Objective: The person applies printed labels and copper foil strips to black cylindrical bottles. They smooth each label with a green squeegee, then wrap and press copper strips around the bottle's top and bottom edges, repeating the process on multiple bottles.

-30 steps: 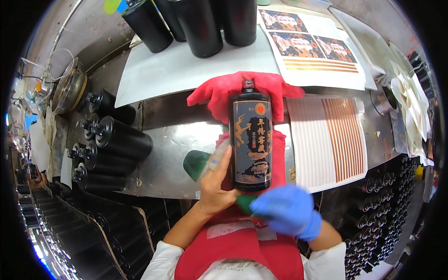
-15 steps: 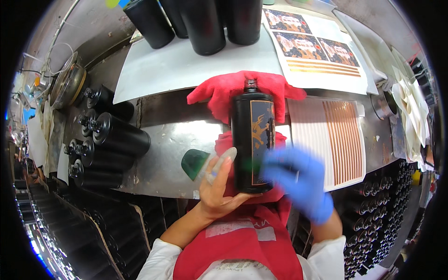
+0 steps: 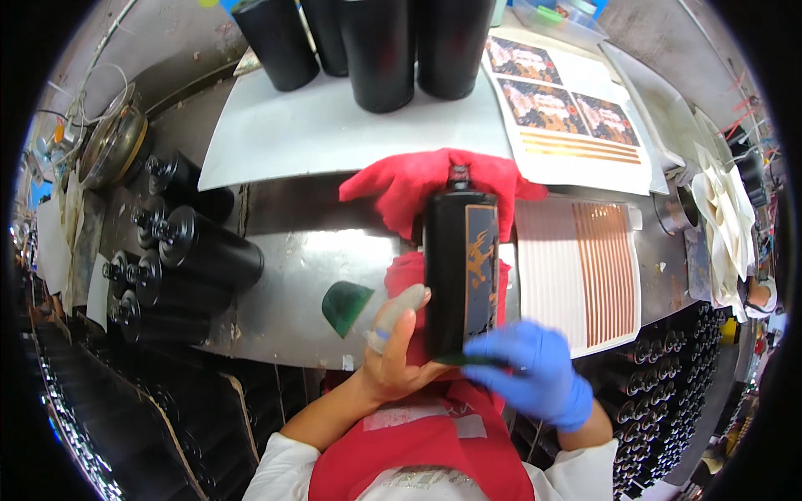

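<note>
Two hands grip a glossy black bottle (image 3: 460, 267) with a gold-printed dark label: the bare left hand (image 3: 394, 351) cups its side, the blue-gloved right hand (image 3: 535, 371) clasps its base above red cloth (image 3: 418, 179).

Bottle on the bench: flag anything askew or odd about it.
Nothing stands out. The bottle lies on red cloths, label facing up and to the right, left hand steadying its base, gloved right hand at its lower end.

Bare steel bench (image 3: 292, 275) lies open left of the lying black bottle (image 3: 458, 267) — only a green scraper (image 3: 347, 305) there. Stacked bottles (image 3: 180, 259) block farther left, upright bottles (image 3: 376, 46) block behind, and label sheets (image 3: 576, 275) cover the right.
</note>
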`<state>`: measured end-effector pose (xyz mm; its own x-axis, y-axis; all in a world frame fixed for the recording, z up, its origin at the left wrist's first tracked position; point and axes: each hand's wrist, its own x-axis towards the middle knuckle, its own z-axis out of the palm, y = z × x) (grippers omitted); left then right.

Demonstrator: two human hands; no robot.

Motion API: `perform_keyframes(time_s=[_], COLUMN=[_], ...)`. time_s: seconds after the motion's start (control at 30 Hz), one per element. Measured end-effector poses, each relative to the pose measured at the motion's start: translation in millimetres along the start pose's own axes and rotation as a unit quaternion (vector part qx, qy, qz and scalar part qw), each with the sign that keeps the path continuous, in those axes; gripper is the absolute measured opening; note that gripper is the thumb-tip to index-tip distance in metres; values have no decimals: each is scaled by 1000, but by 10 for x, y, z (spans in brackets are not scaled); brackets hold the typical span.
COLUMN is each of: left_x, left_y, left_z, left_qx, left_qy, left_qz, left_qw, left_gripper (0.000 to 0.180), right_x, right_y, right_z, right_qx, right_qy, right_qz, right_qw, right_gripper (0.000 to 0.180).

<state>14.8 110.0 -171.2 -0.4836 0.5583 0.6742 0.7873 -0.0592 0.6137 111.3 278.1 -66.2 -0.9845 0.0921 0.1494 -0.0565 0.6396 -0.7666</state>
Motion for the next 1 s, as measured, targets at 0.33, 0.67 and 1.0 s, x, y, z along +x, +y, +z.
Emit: perform_keyframes(time_s=[0.33, 0.67, 1.0], left_x=[263, 385, 410], left_y=[215, 213, 181], left_z=[-70, 84, 61], left_qx=[37, -102, 47], left_qy=[-113, -157, -168], left_qz=[-88, -193, -97], left_qw=[989, 963, 980], left_gripper=[130, 123, 122], right_x=[1024, -1509, -1692], right_y=[427, 1729, 1683], right_z=[-624, -708, 187], right_qx=[21, -7, 250], right_qy=[338, 493, 618], right_qz=[-41, 401, 400], right_qw=[940, 772, 629], right_gripper=[22, 31, 35])
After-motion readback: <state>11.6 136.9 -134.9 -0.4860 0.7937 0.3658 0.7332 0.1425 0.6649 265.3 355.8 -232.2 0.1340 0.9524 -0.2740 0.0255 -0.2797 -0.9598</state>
